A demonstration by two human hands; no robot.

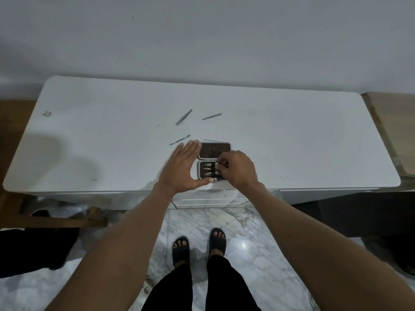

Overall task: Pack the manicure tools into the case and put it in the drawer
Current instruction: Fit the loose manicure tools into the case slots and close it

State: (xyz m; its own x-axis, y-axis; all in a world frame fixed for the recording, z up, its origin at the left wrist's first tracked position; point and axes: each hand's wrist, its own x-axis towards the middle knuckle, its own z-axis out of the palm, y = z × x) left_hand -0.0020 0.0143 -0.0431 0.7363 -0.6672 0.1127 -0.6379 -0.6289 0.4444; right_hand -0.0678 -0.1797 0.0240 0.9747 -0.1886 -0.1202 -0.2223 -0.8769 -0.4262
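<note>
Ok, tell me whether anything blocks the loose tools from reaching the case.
Nothing visible does. The tweezers, the file and the pusher lie on bare tabletop behind the open case; only the left hand rests beside it.

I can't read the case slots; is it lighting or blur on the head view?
Head view: dim, flat light; the open case is small, dark and partly hidden by the right hand; wide-angle bowing bends the table edge; floor glare.
</note>
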